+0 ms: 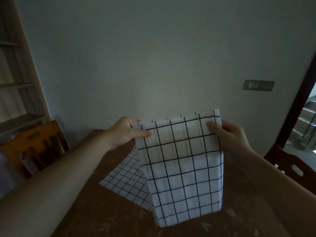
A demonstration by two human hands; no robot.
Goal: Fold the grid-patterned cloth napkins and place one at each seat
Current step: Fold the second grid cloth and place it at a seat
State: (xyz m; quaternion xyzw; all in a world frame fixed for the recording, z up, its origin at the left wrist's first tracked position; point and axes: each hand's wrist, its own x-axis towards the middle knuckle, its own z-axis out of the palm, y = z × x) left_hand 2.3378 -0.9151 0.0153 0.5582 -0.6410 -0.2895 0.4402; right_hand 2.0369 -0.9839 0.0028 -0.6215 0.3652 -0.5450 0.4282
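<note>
Napkin lifted at frame centre, hanging doubled over brown surface; left hand pinches its top left corner, right hand its top right; second napkin lies flat behind, lower centre; advice: match corners, keep edge taut, lower evenly, then crease.

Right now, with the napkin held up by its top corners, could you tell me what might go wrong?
The held napkin is only pinched at its top corners by the left hand and right hand, so its layers may slip out of line. Its hanging lower edge could drag across the second napkin on the table and shift it.
</note>
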